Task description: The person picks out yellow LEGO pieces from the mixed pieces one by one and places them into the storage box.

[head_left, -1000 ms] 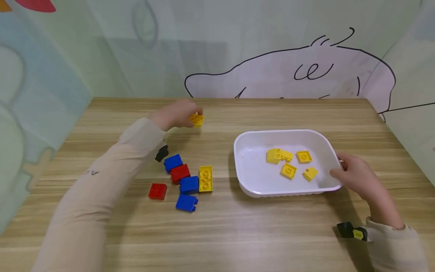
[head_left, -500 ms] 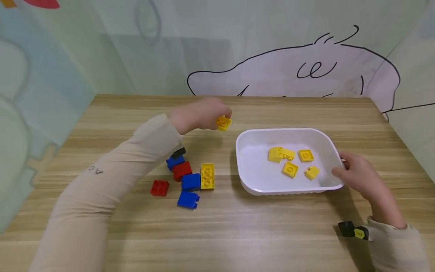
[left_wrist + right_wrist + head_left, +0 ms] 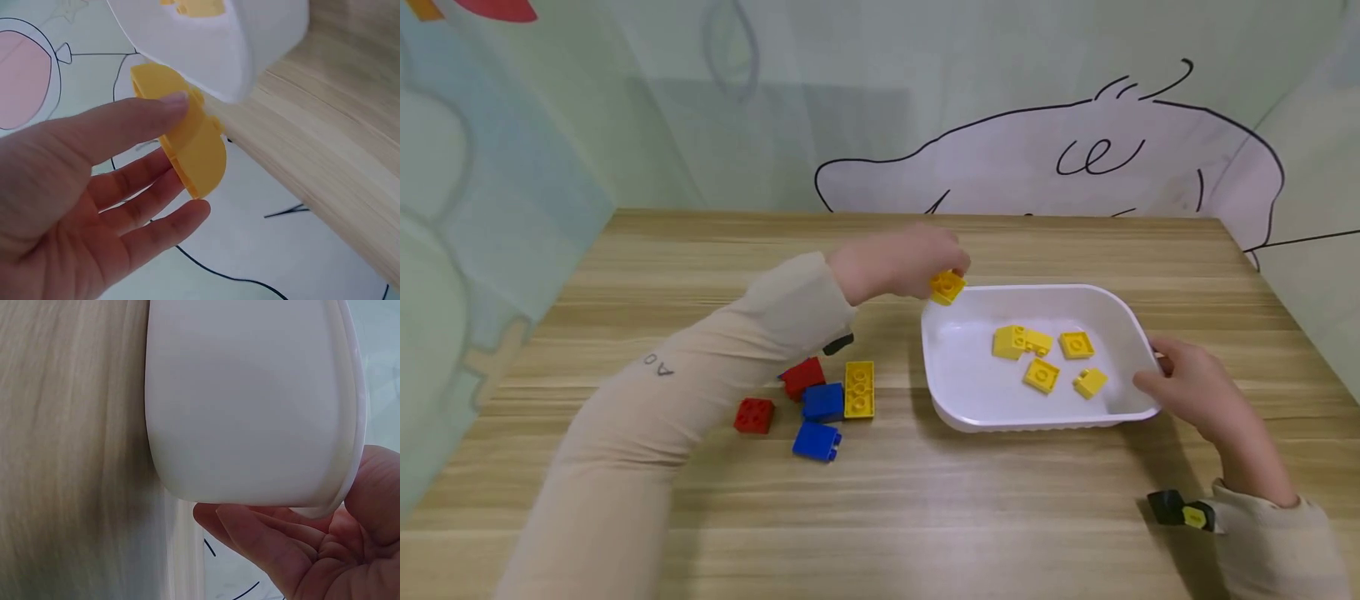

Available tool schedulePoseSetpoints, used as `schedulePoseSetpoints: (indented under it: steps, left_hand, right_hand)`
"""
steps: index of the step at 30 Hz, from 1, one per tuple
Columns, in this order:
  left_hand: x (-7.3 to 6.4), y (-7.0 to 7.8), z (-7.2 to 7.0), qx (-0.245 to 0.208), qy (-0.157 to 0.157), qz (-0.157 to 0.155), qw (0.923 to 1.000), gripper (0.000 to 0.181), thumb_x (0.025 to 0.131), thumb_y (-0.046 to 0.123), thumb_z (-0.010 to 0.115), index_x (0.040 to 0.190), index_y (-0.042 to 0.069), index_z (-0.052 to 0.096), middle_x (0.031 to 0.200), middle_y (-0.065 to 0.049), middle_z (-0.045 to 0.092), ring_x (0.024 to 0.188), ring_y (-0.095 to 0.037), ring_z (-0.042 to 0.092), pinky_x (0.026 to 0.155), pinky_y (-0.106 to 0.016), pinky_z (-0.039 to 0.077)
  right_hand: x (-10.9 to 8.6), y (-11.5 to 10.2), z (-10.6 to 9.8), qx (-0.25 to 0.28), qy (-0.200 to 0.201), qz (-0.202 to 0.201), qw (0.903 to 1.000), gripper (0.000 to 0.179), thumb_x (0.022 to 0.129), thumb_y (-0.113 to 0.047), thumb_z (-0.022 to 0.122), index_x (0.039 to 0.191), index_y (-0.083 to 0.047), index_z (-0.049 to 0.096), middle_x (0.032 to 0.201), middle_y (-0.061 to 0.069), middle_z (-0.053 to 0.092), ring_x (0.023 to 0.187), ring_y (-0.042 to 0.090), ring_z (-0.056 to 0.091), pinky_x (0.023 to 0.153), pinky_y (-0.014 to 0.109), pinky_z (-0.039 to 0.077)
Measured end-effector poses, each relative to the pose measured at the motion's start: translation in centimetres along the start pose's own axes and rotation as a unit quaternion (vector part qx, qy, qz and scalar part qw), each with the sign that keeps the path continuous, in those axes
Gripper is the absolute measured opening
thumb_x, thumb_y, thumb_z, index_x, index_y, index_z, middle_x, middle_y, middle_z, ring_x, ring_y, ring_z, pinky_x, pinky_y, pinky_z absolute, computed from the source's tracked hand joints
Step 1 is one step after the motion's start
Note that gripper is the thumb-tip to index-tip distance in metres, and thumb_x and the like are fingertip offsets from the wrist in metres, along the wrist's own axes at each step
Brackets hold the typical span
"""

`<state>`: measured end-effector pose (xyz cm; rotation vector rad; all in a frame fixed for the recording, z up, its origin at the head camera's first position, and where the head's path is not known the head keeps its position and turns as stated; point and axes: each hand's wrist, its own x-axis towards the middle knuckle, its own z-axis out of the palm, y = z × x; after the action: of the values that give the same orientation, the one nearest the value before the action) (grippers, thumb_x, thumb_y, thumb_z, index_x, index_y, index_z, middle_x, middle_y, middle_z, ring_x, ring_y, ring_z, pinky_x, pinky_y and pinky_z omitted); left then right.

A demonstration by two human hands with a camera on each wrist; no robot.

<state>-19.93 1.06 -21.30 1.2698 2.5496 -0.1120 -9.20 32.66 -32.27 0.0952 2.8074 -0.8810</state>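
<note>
My left hand (image 3: 901, 260) pinches a yellow toy building brick (image 3: 187, 134) between thumb and fingers. In the head view that brick overlaps the far left corner of a white plastic tub (image 3: 951, 421). The left wrist view shows the brick's rounded ends and studs, close beside the tub's wall. At the tub's right end my right hand (image 3: 1191, 387) grips the rim, thumb at the top edge and fingers curled under it in the right wrist view. Inside the tub lie several yellow bricks (image 3: 1042, 376), spread over its floor.
Left of the tub, a yellow brick (image 3: 859, 390) lies against a blue brick (image 3: 823, 402). A red brick (image 3: 803, 378) touches that group, another red brick (image 3: 754, 415) sits apart, and a second blue brick (image 3: 817, 441) lies nearer. A patterned wall (image 3: 700, 150) borders the wooden table (image 3: 925, 533).
My left hand has carried the yellow brick rightward across the back of the table to the tub's far left corner. My right hand keeps its hold on the rim.
</note>
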Motion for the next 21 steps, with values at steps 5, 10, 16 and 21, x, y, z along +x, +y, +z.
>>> schedulePoseSetpoints:
  steps: [5, 10, 16, 21]
  left_hand:
    - [1.2, 1.6, -0.1, 0.000, -0.012, 0.027, 0.9996, 0.031, 0.085, 0.003, 0.065, 0.114, 0.012, 0.061, 0.113, -0.002, 0.057, 0.098, -0.018, 0.048, 0.090, -0.026, 0.042]
    - [2.7, 3.3, 0.1, 0.022, -0.020, 0.059, 0.9978, 0.031, 0.086, 0.007, 0.065, 0.116, 0.013, 0.060, 0.114, 0.001, 0.059, 0.098, -0.015, 0.049, 0.089, -0.022, 0.041]
    - [4.7, 5.6, 0.5, 0.015, -0.055, 0.068, 0.9960, 0.029, 0.088, 0.011, 0.064, 0.116, 0.013, 0.058, 0.113, 0.002, 0.058, 0.097, -0.014, 0.048, 0.087, -0.020, 0.041]
    - [6.0, 7.3, 1.1, 0.013, -0.093, 0.088, 0.9917, 0.030, 0.086, 0.012, 0.065, 0.116, 0.011, 0.056, 0.113, 0.001, 0.056, 0.098, -0.014, 0.047, 0.087, -0.021, 0.041]
  right_hand:
    - [-0.2, 0.0, -0.1, -0.001, 0.007, -0.022, 0.9997, 0.049, 0.083, -0.006, 0.057, 0.122, 0.020, 0.043, 0.101, 0.036, 0.057, 0.077, 0.029, 0.058, 0.059, 0.031, 0.051]
    - [-0.2, 0.1, -0.1, 0.000, 0.007, -0.030, 0.9995, 0.047, 0.084, -0.005, 0.057, 0.121, 0.020, 0.044, 0.097, 0.034, 0.059, 0.074, 0.027, 0.058, 0.056, 0.028, 0.049]
    - [-0.2, 0.2, -0.2, 0.005, 0.010, -0.033, 0.9994, 0.043, 0.083, -0.004, 0.057, 0.120, 0.017, 0.046, 0.096, 0.032, 0.060, 0.073, 0.025, 0.058, 0.055, 0.025, 0.048]
    - [-0.1, 0.2, -0.2, 0.005, 0.013, -0.038, 0.9992, 0.043, 0.083, -0.004, 0.057, 0.119, 0.016, 0.047, 0.095, 0.031, 0.061, 0.073, 0.025, 0.058, 0.055, 0.025, 0.048]
